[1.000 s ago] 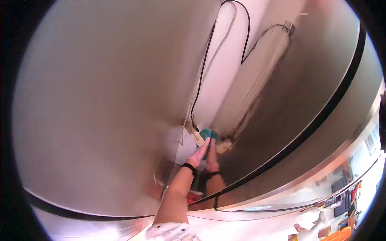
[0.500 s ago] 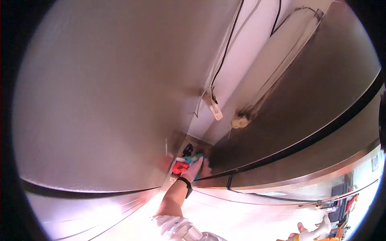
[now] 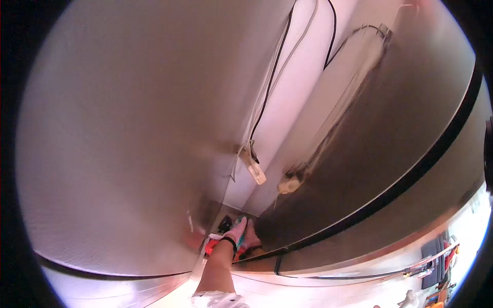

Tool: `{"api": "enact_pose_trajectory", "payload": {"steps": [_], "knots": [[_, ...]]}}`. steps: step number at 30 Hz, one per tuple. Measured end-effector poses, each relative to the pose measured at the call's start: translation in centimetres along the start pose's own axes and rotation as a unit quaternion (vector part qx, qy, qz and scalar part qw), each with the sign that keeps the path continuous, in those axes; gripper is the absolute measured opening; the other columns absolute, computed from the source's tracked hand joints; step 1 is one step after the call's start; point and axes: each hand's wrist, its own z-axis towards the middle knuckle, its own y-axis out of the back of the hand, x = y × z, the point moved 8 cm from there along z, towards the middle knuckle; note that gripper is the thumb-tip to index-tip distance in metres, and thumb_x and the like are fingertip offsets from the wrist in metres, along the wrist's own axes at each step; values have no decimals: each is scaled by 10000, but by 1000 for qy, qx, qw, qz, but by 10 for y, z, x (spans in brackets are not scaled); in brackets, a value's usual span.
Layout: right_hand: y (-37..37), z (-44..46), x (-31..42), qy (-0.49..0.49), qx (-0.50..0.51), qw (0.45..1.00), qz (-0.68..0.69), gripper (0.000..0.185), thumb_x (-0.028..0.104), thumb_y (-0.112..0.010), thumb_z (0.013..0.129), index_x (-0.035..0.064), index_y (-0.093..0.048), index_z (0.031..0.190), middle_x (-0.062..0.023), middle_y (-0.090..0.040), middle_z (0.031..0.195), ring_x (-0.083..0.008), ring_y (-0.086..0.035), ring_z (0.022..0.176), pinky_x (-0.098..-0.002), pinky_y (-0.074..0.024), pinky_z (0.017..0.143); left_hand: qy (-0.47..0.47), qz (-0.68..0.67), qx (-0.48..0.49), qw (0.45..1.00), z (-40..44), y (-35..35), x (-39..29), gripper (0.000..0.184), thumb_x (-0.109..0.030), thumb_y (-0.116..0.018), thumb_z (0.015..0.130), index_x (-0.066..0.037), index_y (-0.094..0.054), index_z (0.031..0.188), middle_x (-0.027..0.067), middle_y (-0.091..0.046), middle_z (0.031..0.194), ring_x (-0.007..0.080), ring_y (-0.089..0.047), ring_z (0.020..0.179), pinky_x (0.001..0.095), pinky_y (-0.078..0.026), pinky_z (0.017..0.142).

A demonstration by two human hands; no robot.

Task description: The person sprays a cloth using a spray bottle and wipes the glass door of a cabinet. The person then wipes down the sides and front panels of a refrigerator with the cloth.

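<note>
Left hand (image 3: 236,229) lower, on teal cloth (image 3: 241,241)

Black cable (image 3: 268,88) above power strip (image 3: 256,172)

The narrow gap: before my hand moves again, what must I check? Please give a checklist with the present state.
1. Hand inside the gap: ok.
2. Hand away from the cables: ok, they hang farther up.
3. Hand apart from the white socket block: ok.
4. Firm grip on the teal thing: cannot tell, mostly hidden.
5. Space beside the wrist free: not ok, the red thing is close.
</note>
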Motion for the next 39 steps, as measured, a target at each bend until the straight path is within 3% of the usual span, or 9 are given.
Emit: {"api": "enact_pose_trajectory", "payload": {"steps": [8, 11, 12, 17, 19, 21, 23, 27, 39], "knots": [[20, 14, 4, -38, 0, 978, 204, 440, 347, -575, 922, 278, -477, 1346, -124, -477, 1356, -364, -542, 1039, -618, -495, 653, -164, -85, -6, 983, -145, -33, -174, 703, -535, -429, 980, -12, -392, 1450, 93, -389, 1499, 197, -337, 1380, 304, -220, 1153], [36, 4, 29, 161, -17, 947, 276, 354, 235, -607, 880, 155, -585, 1224, -127, -552, 1221, -328, -583, 935, -396, -575, 542, -301, -64, 5, 951, -177, -44, -239, 624, -480, -465, 991, -10, -467, 1402, 77, -471, 1427, 173, -416, 1310, 284, -286, 1117], [25, -52, 83, 452, -84, 888, -20, 387, 223, -636, 835, 143, -593, 1211, -135, -549, 1193, -319, -570, 948, -388, -568, 497, -329, -82, 14, 941, -174, -45, -265, 594, -478, -461, 994, -13, -507, 1360, 74, -518, 1366, 173, -453, 1263, 285, -313, 1092], [26, -41, 98, 316, -102, 939, 91, 486, 87, -682, 735, 125, -588, 1211, -144, -541, 1183, -331, -568, 903, -479, -583, 504, -241, -165, 0, 956, -73, -31, -335, 462, -447, -475, 985, -37, -658, 1094, 39, -652, 1056, 157, -578, 974, 314, -435, 913], [34, -27, 85, 194, -74, 954, 215, 541, 25, -700, 686, 119, -587, 1207, -142, -530, 1191, -332, -561, 907, -507, -593, 518, -319, 17, 10, 948, -34, -28, -361, 382, -225, -437, 975, 8, -488, 1274, 193, -542, 1281, 290, -479, 1230, 386, -398, 1009], [24, -44, 110, 422, -48, 839, -340, 639, -8, -765, 600, 96, -582, 1203, -127, -512, 1138, -327, -540, 898, -530, -583, 510, -355, 230, -29, 906, -28, -23, -383, 363, -148, -408, 973, 28, -453, 1288, 260, -505, 1337, 360, -450, 1298, 424, -389, 1031], [36, -33, 81, 341, -64, 907, -239, 633, 18, -796, 588, 71, -582, 1181, -126, -500, 1100, -315, -526, 870, -474, -545, 497, -351, 459, -116, 808, -68, -32, -413, 405, -210, -335, 1002, 36, -464, 1296, 233, -518, 1347, 352, -454, 1302, 423, -359, 1061], [48, -20, 28, 149, -71, 986, 6, 641, 99, -851, 578, 19, -574, 1151, -135, -486, 1036, -288, -509, 812, -363, -477, 485, -301, -111, 49, 946, 24, -33, -417, 509, -409, -475, 969, -34, -530, 1309, 160, -566, 1310, 285, -514, 1218, 364, -381, 1047], [66, -46, 36, 256, 147, 937, 188, 691, 276, -799, 654, 10, -527, 1231, -190, -537, 1104, -265, -574, 803, -368, -520, 565, -330, -235, 108, 908, -228, -76, -366, 633, -498, -444, 995, 10, -500, 1369, 76, -514, 1392, 151, -451, 1270, 286, -301, 1100]]}}
